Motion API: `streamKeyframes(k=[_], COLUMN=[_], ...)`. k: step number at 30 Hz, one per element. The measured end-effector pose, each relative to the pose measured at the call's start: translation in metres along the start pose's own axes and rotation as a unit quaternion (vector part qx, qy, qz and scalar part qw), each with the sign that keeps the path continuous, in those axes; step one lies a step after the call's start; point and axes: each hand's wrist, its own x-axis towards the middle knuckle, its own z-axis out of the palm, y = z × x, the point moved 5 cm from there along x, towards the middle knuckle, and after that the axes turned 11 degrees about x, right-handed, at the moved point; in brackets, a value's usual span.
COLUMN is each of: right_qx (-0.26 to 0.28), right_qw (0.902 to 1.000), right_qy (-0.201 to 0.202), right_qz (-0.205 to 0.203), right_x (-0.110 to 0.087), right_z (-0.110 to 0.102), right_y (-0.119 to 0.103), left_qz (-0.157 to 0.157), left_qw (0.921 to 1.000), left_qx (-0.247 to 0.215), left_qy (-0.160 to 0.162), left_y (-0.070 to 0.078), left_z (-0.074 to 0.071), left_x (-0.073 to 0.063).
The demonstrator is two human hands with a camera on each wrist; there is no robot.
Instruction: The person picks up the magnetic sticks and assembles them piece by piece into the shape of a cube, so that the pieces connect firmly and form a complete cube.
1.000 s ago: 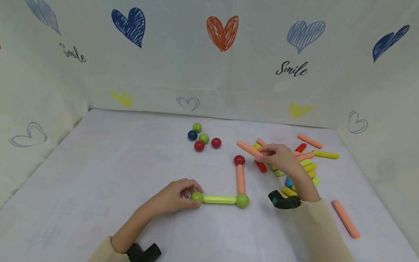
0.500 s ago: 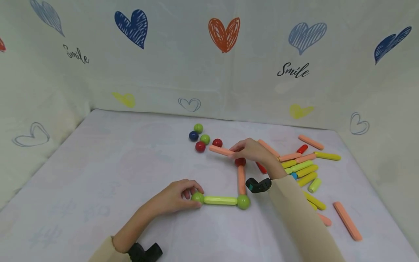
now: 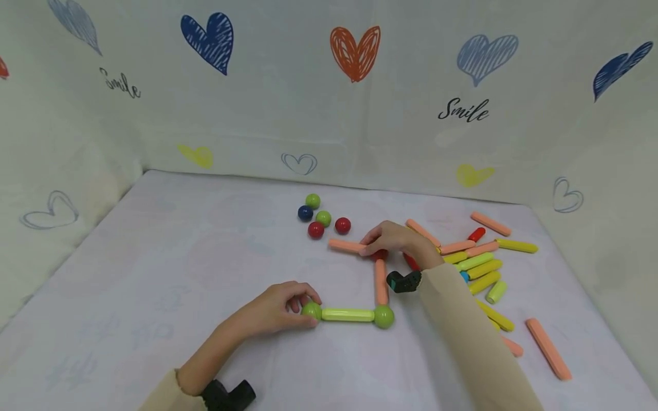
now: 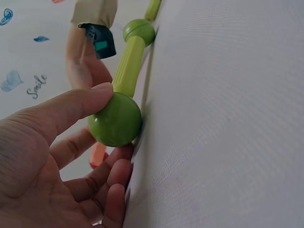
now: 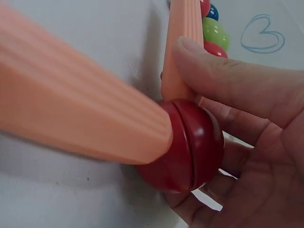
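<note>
My left hand (image 3: 280, 308) holds a green ball (image 4: 115, 118) between thumb and fingers. From that ball a light green stick (image 3: 348, 315) runs right to a second green ball (image 3: 384, 317). A salmon stick (image 3: 381, 283) leads away from this corner to a red ball (image 5: 199, 142). With my right hand (image 3: 398, 241) I pinch another salmon stick (image 3: 343, 246), which points left. In the right wrist view its near end meets the red ball, the thumb lies along it, and fingers curl behind the ball. The head view shows the red ball mostly hidden by the hand.
Beyond the hands lie loose balls: two green, a blue one (image 3: 305, 213) and two red. On the right is a loose pile of sticks, several yellow ones (image 3: 485, 268) among them. One salmon stick (image 3: 548, 349) lies apart near the right edge. A patterned cloth (image 3: 288, 103) hangs behind.
My right hand has carried the salmon stick left from the pile to the red ball, and its near end now meets the ball. The left hand keeps its hold on the green ball.
</note>
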Motion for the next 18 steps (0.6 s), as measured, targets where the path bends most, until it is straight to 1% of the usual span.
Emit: streamKeyframes(k=[7,11,14,18], right_qx=[-0.008,-0.005,0.000,0.001], right_qw=[0.9993,0.9991,0.9991,0.9989], right_qy=[-0.031,-0.036,-0.036,-0.037], right_qz=[-0.021,-0.021,-0.022,-0.029], right_x=[0.001,0.002,0.002,0.002], right_z=[-0.001,-0.002,-0.002,-0.001], right_y=[-0.002,-0.001,0.001,0.002], left_qz=[-0.001,-0.005,-0.005,-0.013], left_qw=[1.0000,1.0000,0.9999,0.9987], left_qx=[0.002,0.004,0.011,0.027], left_qy=[0.003,0.001,-0.010,-0.040], left_y=[0.001,0.001,0.003,0.003], left_z=[0.000,-0.002,-0.005,-0.011], left_x=[0.000,0.000,0.001,0.008])
